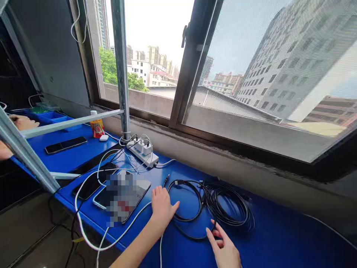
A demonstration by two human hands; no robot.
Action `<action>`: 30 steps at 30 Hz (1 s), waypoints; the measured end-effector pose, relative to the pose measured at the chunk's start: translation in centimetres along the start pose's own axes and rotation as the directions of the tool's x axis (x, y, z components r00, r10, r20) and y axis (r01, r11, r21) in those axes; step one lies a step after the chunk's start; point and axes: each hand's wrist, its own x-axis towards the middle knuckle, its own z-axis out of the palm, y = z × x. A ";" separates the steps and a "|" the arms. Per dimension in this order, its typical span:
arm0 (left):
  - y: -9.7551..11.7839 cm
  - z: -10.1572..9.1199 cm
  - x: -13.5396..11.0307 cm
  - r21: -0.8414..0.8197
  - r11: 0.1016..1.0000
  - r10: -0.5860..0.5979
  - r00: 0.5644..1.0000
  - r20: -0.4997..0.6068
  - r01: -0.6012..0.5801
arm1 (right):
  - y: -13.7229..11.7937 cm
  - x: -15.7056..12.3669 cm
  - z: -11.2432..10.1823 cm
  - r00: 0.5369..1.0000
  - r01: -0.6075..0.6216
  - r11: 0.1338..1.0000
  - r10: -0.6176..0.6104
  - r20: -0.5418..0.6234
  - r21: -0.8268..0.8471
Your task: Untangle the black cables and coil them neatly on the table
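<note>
A black cable [192,237] lies in a loose loop on the blue table between my two hands. My left hand [162,205] is closed over the loop's left side, its thumb out to the side; the grip underneath is hidden. Just above those fingers, a black cable plug [166,179] sticks out. My right hand [225,247] pinches the same cable between thumb and fingers at the lower right of the loop. Beyond it rests a thicker coil of black cables [232,203], touching the loop.
Phones [138,197] and a white cable [79,219] lie left of my left hand. A power strip [150,159] with white chargers stands near the window wall. A metal shelf frame [121,67] rises at left. Another person's hand [23,122] shows behind it, beside blue trays [54,117].
</note>
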 end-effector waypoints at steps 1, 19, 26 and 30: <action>0.1 0.0 0.3 -0.004 1.000 -0.001 1.000 0.009 0.001 | -0.1 -0.1 0.1 1.000 0.003 1.000 -0.003 -0.017 0.006; 0.7 -0.6 3.9 -0.670 0.701 0.119 0.966 -0.230 -0.246 | -7.0 -0.5 -1.6 0.963 0.229 0.923 -0.168 -0.213 0.308; 2.8 -6.2 4.4 -0.563 0.417 0.308 0.694 -0.651 -0.713 | -11.5 -1.2 -6.3 0.839 0.448 0.885 -0.368 -0.400 0.127; 3.9 -8.8 4.0 0.029 0.448 0.440 0.192 -0.877 -0.894 | -14.8 -3.0 -8.0 0.453 0.715 0.685 -0.607 -0.653 -0.141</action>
